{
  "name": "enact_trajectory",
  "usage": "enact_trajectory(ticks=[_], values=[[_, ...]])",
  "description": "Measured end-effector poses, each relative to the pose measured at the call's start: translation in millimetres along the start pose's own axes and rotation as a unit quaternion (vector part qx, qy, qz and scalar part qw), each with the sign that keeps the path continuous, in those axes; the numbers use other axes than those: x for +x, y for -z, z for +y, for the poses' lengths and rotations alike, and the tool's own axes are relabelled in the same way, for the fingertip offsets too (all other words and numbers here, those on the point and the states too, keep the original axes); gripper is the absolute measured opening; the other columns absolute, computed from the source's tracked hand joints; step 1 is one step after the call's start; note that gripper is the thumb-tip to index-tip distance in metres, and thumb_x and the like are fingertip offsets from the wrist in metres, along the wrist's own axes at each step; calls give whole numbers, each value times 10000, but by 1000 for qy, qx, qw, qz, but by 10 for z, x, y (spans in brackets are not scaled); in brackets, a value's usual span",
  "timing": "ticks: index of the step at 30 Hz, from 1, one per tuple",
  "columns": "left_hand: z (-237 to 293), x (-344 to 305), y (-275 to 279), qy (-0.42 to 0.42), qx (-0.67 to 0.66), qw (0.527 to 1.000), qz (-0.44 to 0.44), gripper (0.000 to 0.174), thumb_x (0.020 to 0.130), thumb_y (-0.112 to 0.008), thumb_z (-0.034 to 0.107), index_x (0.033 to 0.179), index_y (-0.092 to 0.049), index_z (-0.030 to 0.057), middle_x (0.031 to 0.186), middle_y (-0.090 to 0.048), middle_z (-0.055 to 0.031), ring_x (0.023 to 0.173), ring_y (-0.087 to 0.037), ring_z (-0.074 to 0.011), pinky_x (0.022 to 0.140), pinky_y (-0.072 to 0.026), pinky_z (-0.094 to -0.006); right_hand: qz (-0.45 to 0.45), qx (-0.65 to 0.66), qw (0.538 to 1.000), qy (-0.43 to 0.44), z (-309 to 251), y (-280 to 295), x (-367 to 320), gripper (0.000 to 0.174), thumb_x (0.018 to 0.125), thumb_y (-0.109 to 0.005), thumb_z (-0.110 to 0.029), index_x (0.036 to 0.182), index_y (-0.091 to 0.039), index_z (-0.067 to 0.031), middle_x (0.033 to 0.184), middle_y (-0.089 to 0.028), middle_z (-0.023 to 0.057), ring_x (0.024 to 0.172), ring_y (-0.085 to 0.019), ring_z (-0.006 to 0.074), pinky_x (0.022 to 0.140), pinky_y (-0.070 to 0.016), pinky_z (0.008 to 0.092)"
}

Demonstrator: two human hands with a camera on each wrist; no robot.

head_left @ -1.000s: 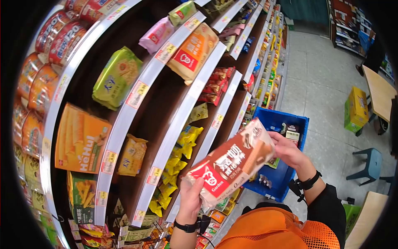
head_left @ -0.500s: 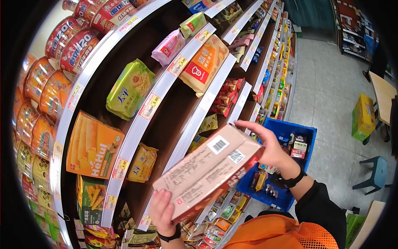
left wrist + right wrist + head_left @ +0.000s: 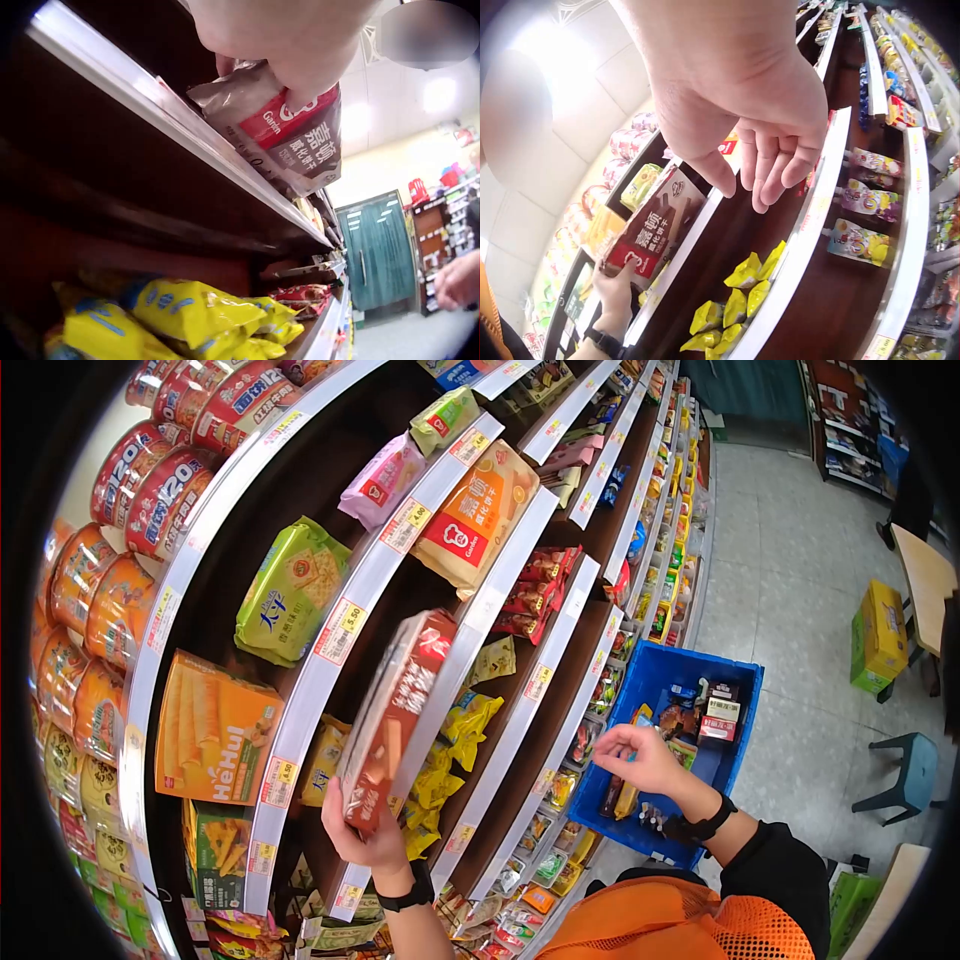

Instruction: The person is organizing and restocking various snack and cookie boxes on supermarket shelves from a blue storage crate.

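Observation:
My left hand (image 3: 362, 842) grips one end of a brown Garden wafer pack (image 3: 392, 725), thumb on its printed face. The pack stands tilted on its narrow side at the shelf, just over the white front edge, and overlaps a yellow cracker pack (image 3: 325, 762). In the left wrist view, fingers wrap over the crinkled end of the wafer pack (image 3: 289, 139). My right hand (image 3: 645, 758) hangs free, fingers loosely bent, over the near side of a blue crate (image 3: 750, 700). The right wrist view shows that hand (image 3: 750, 112) holding nothing.
An orange HeHul box (image 3: 215, 725), a green cracker pack (image 3: 292, 592) and an orange Garden pack (image 3: 478, 520) stand on neighbouring shelf levels. Yellow snack bags (image 3: 470, 725) lie one level below. Noodle tubs (image 3: 120, 600) line the top. A stool (image 3: 900, 770) stands on the floor at right.
Both hands held the wafer pack at first and turned it over. The right hand has since let go and drawn back over the crate, while the left brought the pack up to the shelf.

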State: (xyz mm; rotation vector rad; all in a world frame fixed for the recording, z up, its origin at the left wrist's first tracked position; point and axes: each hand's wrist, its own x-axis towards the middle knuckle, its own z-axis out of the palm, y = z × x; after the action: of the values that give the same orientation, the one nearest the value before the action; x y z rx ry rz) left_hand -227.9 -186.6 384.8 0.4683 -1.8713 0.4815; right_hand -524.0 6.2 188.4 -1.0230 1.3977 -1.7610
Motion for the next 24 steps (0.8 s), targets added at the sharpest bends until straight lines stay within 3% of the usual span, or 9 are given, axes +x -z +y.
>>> enact_trajectory(ticks=[1,5,10,12,13,18,21,22,24], values=[[30,39,-76,28,-22,999,13,512,837,-804,-53,1315,-620,-52,1263,-692,-198,1102,-693,-344,973,-554,-415,2,28,999,-21,43,12,-55,177,916,-788,-115,1059,-729,-30,916,-742,-1,778,-642,40,659,-502,213],[105,198,-302,67,-19,998,5,477,831,-821,-43,1276,-649,-53,1181,-711,-181,1033,-713,-288,912,-561,-353,23,44,996,-79,304,7,-274,131,917,-777,-79,1015,-720,-14,870,-721,1,734,-634,35,648,-512,212],[99,282,-404,115,-19,993,5,496,824,-857,4,1268,-645,-49,1113,-726,-154,971,-717,-264,858,-572,-351,33,24,995,-94,464,-44,-446,125,910,-779,-66,999,-717,-3,836,-716,5,723,-640,43,657,-531,222],[73,316,-422,186,-50,981,-10,497,839,-857,31,1277,-636,-52,1143,-725,-153,969,-712,-238,831,-576,-346,34,11,995,-96,482,-57,-473,112,911,-771,-58,993,-720,-2,827,-716,7,713,-640,46,652,-532,226],[89,351,-418,265,-97,959,-20,522,852,-862,68,1293,-619,-69,1178,-721,-163,1004,-701,-232,888,-563,-357,34,11,995,-95,495,-66,-479,112,911,-771,-58,993,-720,-2,827,-716,7,713,-640,46,652,-532,226],[-244,449,-387,307,-154,938,-47,598,875,-859,105,1355,-567,-99,1245,-699,-178,1106,-671,-254,1042,-488,-372,25,17,993,-111,492,-134,-470,102,909,-767,-54,989,-724,-7,821,-717,10,709,-640,49,648,-534,233],[-463,447,-404,396,-259,879,-60,589,890,-832,49,1382,-542,-93,1303,-669,-181,1114,-673,-250,1029,-509,-364,19,21,994,-105,597,-195,-462,91,913,-763,-56,984,-726,-13,825,-727,14,709,-648,53,647,-537,235],[-513,461,-390,397,-258,879,-58,589,890,-832,49,1382,-542,-93,1303,-669,-181,1114,-673,-250,1029,-509,-364,16,20,994,-105,578,-210,-455,91,913,-763,-56,984,-726,-13,825,-727,14,709,-648,53,647,-537,235],[-566,486,-384,500,-330,797,-75,551,902,-806,20,1380,-548,-69,1298,-673,-164,1122,-679,-232,982,-550,-360,-1,26,993,-117,535,-239,-449,74,915,-760,-59,969,-729,-18,832,-738,19,709,-660,60,648,-541,237]])
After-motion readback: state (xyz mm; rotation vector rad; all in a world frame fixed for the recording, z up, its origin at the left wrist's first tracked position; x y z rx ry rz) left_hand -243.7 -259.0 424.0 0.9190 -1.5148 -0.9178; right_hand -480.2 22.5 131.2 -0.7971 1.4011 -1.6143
